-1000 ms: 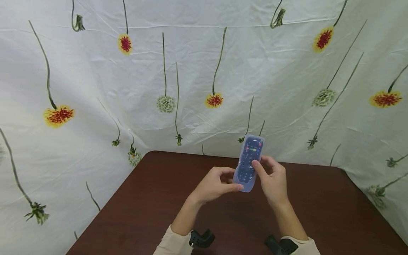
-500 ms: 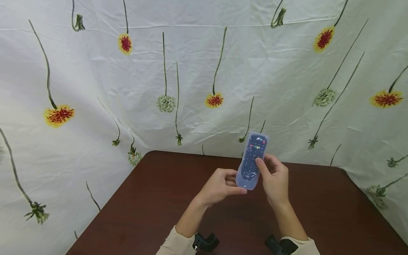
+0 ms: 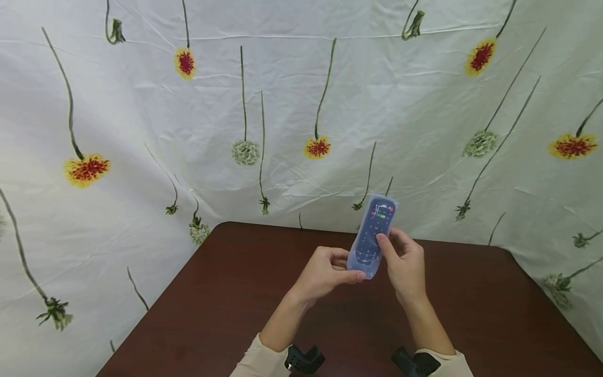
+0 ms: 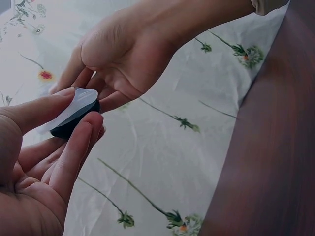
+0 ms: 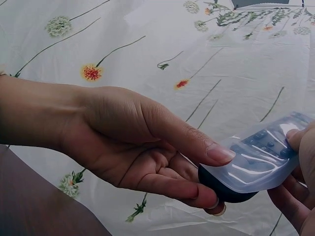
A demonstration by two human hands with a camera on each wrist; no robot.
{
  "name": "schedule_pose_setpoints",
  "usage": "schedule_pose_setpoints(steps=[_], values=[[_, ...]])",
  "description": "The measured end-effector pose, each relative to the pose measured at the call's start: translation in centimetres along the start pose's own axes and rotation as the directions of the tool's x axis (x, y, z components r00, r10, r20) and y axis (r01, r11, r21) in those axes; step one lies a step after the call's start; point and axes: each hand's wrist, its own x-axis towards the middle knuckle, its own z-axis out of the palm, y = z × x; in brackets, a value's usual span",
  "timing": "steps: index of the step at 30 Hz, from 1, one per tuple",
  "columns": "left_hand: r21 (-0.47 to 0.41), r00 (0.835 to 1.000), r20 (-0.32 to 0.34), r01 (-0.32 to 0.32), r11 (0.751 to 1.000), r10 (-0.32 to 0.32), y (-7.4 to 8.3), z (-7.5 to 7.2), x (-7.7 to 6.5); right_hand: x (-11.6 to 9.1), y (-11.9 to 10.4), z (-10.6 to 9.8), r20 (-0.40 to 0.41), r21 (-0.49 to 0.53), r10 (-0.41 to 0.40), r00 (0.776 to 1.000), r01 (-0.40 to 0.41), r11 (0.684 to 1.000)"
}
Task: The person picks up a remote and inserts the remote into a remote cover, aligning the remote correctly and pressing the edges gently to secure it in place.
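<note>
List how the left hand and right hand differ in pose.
The left hand holds the remote at its lower end; the right hand holds it higher up. In the head view, the left hand points mostly sideways, the right hand mostly upward. Both grip the same remote.

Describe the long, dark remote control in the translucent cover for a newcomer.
Find the dark reddish-brown table before the white flowered cloth. Over it, the left hand and right hand hold a long, dark remote control in a translucent plastic cover. Unlike the small black wrist devices nearby, it bears rows of buttons, a few brightly coloured.
</note>
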Motion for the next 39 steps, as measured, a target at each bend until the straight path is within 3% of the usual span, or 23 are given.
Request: schedule_pose_setpoints(steps=[28, 32, 39], values=[[-0.033, 1.000, 0.006, -0.005, 0.999, 0.005, 0.32, 0.20, -0.02, 0.05, 0.25, -0.28, 0.036, 0.027, 0.023, 0.999, -0.024, 0.999], [-0.003, 0.999, 0.030, -0.012, 1.000, 0.012, 0.48, 0.16, 0.01, 0.29, 0.27, -0.49, 0.015, 0.011, 0.038, 0.999, -0.038, 0.999], [0.127, 0.997, 0.056, -0.060, 0.990, 0.054, 0.69, -0.67, -0.13, 0.55, 0.17, -0.82, -0.009, -0.010, 0.098, 0.995, -0.098, 0.995]])
